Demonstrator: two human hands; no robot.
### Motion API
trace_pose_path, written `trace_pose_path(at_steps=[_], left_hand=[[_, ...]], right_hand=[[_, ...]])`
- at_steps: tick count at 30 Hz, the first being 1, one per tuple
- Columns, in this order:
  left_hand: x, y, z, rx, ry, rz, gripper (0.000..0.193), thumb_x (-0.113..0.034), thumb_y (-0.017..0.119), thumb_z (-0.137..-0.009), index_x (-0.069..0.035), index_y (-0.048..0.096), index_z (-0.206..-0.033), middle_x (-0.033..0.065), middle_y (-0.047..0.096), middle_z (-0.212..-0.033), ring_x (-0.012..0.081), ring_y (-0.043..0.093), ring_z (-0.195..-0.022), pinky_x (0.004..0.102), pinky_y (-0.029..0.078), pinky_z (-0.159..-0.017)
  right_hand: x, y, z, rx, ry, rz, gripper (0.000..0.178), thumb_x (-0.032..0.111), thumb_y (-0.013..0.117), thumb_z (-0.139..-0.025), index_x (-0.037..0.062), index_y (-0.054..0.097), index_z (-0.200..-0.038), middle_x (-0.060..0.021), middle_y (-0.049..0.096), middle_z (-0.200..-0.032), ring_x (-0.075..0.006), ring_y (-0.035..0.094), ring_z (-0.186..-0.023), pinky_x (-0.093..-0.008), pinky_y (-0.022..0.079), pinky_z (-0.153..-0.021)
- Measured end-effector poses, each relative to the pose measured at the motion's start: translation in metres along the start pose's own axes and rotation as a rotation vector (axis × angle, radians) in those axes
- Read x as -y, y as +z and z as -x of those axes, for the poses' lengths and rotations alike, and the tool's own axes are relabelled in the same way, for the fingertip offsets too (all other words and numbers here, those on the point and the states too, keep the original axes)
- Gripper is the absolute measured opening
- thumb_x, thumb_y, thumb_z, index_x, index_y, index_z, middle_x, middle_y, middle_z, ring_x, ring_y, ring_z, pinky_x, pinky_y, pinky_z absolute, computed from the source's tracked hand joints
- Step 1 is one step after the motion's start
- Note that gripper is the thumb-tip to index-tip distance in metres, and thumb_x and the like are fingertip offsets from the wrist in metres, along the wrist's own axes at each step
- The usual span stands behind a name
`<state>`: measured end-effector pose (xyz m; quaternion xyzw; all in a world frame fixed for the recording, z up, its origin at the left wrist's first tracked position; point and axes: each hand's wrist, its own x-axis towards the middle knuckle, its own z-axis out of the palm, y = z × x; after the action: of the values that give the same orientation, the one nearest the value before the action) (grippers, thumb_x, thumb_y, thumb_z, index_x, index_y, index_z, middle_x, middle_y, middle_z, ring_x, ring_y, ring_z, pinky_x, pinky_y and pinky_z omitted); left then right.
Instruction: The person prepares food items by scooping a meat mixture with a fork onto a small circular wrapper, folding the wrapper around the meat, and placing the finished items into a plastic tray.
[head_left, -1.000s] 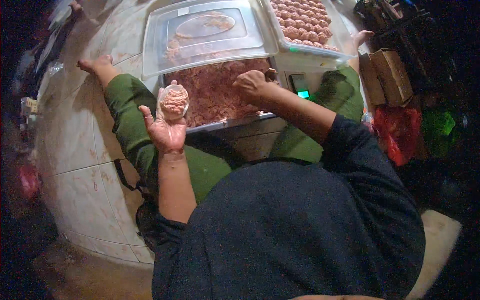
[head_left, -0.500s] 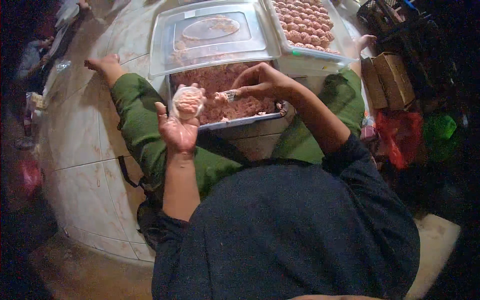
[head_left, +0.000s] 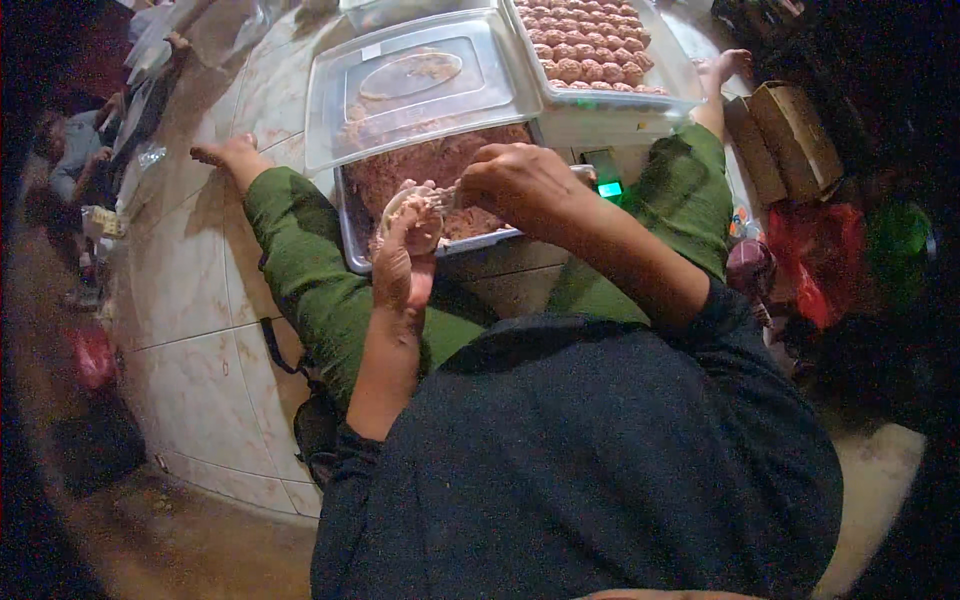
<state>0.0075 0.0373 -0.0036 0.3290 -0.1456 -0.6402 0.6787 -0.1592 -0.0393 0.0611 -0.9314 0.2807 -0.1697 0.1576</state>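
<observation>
My left hand (head_left: pixel 398 265), palm turned inward, has its thumb and fingers curled round a small round pale dish (head_left: pixel 428 232). Pink paste lies in the dish; whether the dish is stiff or soft I cannot tell. My right hand (head_left: pixel 518 190) pinches a small metal utensil, seemingly a fork (head_left: pixel 443 200), its tip at the paste in the dish. Both hands are over the near side of a tub (head_left: pixel 358 250) of reddish-brown minced mixture (head_left: pixel 400 165). My right hand hides part of the mixture.
A clear lid (head_left: pixel 325 135) rests across the tub's far part. Rows of reddish balls (head_left: pixel 590 50) fill a clear tray (head_left: pixel 680 85) at far right. A scale with a lit green display (head_left: pixel 608 188) stands beside my right forearm. Cardboard (head_left: pixel 795 140) and a red bag (head_left: pixel 815 260) lie right.
My left hand has moved right and its thumb has closed over the dish. My right hand has turned over and brought the fork to the paste. The scale's display has come into view.
</observation>
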Motion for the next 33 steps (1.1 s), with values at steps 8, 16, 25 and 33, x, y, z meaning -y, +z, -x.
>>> trace_pose_path(at_steps=[8, 16, 25, 33], left_hand=[[0.0, 0.009, -0.003, 0.233, 0.013, 0.038, 0.07, -0.047, 0.053, -0.082, 0.003, 0.034, -0.126, 0.021, 0.045, -0.123, 0.0292, 0.046, -0.113, 0.0398, 0.039, -0.096], [-0.017, -0.006, 0.002, 0.24, -0.092, 0.32, 0.069, -0.046, 0.046, -0.085, 0.003, 0.029, -0.13, 0.0214, 0.038, -0.13, 0.0299, 0.042, -0.118, 0.0394, 0.039, -0.096], [-0.009, 0.003, 0.009, 0.267, -0.029, -0.125, 0.052, -0.017, 0.05, -0.087, 0.003, 0.03, -0.13, 0.0191, 0.042, -0.127, 0.0256, 0.044, -0.115, 0.0371, 0.037, -0.096], [-0.011, 0.004, 0.003, 0.305, -0.145, 0.274, 0.085, -0.054, 0.054, -0.078, 0.005, 0.024, -0.131, 0.0264, 0.03, -0.133, 0.0342, 0.034, -0.123, 0.0436, 0.031, -0.102]], right_hand=[[0.003, 0.023, 0.019, -0.201, 0.099, -0.199, 0.01, 0.016, 0.06, -0.076, 0.0079, 0.063, -0.082, -0.0111, 0.059, -0.079, -0.03, 0.059, -0.074, -0.0375, 0.048, -0.065], [0.012, -0.008, 0.01, -0.161, 0.06, -0.085, 0.011, 0.018, 0.061, -0.077, 0.0087, 0.063, -0.081, -0.01, 0.06, -0.077, -0.0288, 0.06, -0.073, -0.0362, 0.048, -0.064], [-0.017, -0.003, -0.006, 0.046, 0.121, -0.159, 0.009, 0.019, 0.06, -0.077, 0.0112, 0.064, -0.078, -0.0117, 0.063, -0.077, -0.0303, 0.06, -0.072, -0.0389, 0.047, -0.065], [0.0, 0.03, 0.014, -0.131, 0.024, -0.174, 0.012, 0.022, 0.062, -0.076, 0.0111, 0.063, -0.08, -0.0098, 0.061, -0.072, -0.0288, 0.061, -0.07, -0.0372, 0.049, -0.063]])
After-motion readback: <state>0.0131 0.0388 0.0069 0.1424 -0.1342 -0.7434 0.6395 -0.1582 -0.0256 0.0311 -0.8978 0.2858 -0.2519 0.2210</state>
